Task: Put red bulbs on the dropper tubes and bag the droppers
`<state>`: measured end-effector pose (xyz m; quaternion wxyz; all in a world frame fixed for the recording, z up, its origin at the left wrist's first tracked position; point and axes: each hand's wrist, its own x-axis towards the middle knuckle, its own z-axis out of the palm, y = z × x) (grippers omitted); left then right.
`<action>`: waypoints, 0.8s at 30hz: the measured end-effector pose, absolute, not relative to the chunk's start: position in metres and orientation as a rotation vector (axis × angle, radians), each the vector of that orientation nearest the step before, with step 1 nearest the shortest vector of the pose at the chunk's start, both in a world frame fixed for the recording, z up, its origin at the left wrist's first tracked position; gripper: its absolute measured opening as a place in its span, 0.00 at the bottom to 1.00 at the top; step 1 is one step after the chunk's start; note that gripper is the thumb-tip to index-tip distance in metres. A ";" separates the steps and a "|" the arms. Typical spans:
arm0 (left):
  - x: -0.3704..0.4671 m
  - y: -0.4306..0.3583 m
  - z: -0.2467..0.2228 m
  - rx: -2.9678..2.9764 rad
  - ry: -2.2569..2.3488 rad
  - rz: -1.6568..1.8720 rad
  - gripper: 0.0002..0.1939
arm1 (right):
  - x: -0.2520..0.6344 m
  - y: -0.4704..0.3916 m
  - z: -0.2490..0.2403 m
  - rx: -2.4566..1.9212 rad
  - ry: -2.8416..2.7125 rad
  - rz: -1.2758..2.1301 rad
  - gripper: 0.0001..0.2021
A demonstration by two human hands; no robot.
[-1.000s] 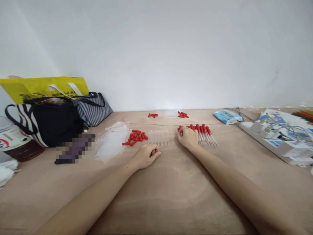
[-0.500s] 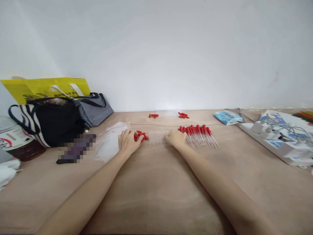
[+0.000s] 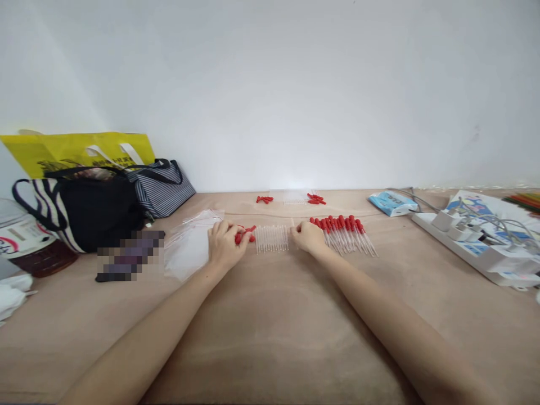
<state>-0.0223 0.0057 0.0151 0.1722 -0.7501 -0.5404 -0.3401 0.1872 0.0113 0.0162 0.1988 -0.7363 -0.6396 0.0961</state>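
My left hand (image 3: 226, 242) is at a small pile of red rubber dropper bulbs (image 3: 250, 237), thumb and fingers closed around a bulb; its palm hides part of the pile. To the right of the pile lies a row of clear glass dropper tubes (image 3: 272, 239), side by side. Just past that row's right end, my right hand (image 3: 310, 237) pinches a single glass tube (image 3: 292, 223), whose upper end shows above the fingertips. Beyond the right hand rests a fanned row of droppers with red bulbs fitted (image 3: 343, 229), their thin tips pointing toward me.
Clear plastic bags (image 3: 188, 247) lie left of my left hand, near a pixelated dark object (image 3: 130, 256). Bags (image 3: 101, 208) and a bottle (image 3: 36, 247) stand at far left. More bulbs (image 3: 316, 199) lie by the wall. A power strip (image 3: 476, 247) is at right.
My right hand has drawn a glass tube off the row's right end and moved slightly right. My left fingers have shifted among the red bulbs, spreading a few.
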 end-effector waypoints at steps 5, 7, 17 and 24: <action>0.006 -0.025 0.009 -2.698 -1.190 -1.040 0.06 | 0.225 -0.015 0.004 -1.631 -1.960 0.193 0.09; 0.014 -0.033 0.007 -2.879 -1.167 -0.958 0.04 | 0.238 -0.029 -0.005 -1.420 -2.082 0.162 0.08; 0.024 -0.033 -0.003 -3.038 -1.104 -0.924 0.10 | 0.235 -0.062 -0.016 -1.094 -2.376 -0.158 0.11; 0.026 -0.035 -0.002 -2.896 -1.198 -0.881 0.08 | 0.235 -0.063 -0.017 -1.081 -2.318 -0.185 0.12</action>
